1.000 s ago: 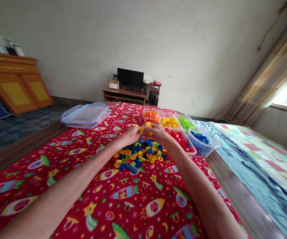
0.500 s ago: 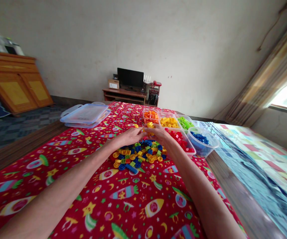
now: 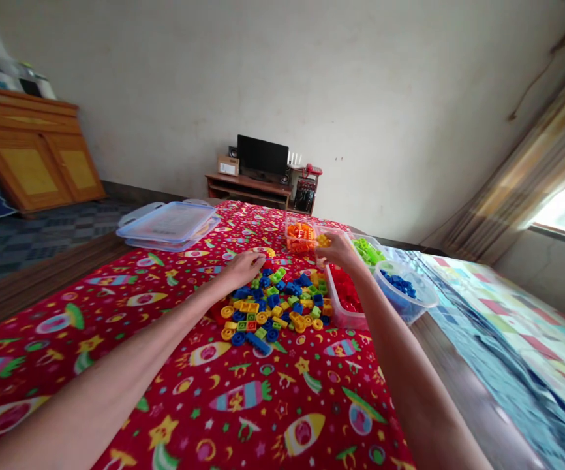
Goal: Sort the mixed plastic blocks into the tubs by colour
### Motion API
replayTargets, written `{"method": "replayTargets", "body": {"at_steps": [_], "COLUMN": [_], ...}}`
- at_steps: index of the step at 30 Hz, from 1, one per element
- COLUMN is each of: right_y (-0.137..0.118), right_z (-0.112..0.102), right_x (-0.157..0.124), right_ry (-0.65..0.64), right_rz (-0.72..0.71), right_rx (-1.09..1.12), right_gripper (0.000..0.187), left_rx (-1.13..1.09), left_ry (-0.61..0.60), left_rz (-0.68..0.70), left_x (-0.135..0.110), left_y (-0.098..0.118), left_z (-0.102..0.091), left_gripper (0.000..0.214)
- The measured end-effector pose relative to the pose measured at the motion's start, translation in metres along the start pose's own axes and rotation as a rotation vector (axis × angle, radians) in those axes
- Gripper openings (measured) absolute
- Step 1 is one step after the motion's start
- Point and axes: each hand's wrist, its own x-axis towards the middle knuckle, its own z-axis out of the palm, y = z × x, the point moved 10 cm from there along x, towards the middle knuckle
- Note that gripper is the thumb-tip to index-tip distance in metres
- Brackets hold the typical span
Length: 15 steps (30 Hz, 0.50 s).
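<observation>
A pile of mixed plastic bricks (image 3: 275, 305), blue, yellow, green and orange, lies on the red patterned cloth (image 3: 243, 398). My left hand (image 3: 244, 267) rests at the pile's far left edge, fingers curled down among the bricks; what they hold is hidden. My right hand (image 3: 340, 249) is raised behind the pile over the tubs, pinching yellow bricks (image 3: 322, 241). Clear tubs hold sorted colours: orange (image 3: 299, 236), green (image 3: 368, 250), red (image 3: 344, 297). A round bowl holds blue bricks (image 3: 402, 290).
Stacked clear lids (image 3: 167, 225) lie at the cloth's far left. A wooden floor strip and a patterned mattress (image 3: 517, 326) run along the right. A low desk with a monitor (image 3: 261, 156) stands at the wall, a wooden cabinet (image 3: 28, 160) at the left.
My hands were together above the pile on a yellow piece. They have parted: the right moved back and right over the tubs with yellow bricks, the left dropped to the pile.
</observation>
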Motion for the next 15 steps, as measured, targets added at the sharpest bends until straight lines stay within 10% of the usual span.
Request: {"method": "replayTargets", "body": {"at_steps": [8,15], "right_y": [0.054,0.060], "right_z": [-0.043,-0.050], "right_x": [0.045,0.046], "right_ry": [0.163,0.141], "right_rz": [0.187,0.122], "right_rx": [-0.202,-0.457], "right_gripper": [0.053,0.036], "left_rx": [-0.010,0.025], "left_ry": [-0.010,-0.029], "left_rz": [-0.030,0.008], "left_x": [-0.001,-0.002], "left_y": [-0.006,-0.003], "left_z": [0.007,0.011], "left_gripper": [0.042,0.039]}}
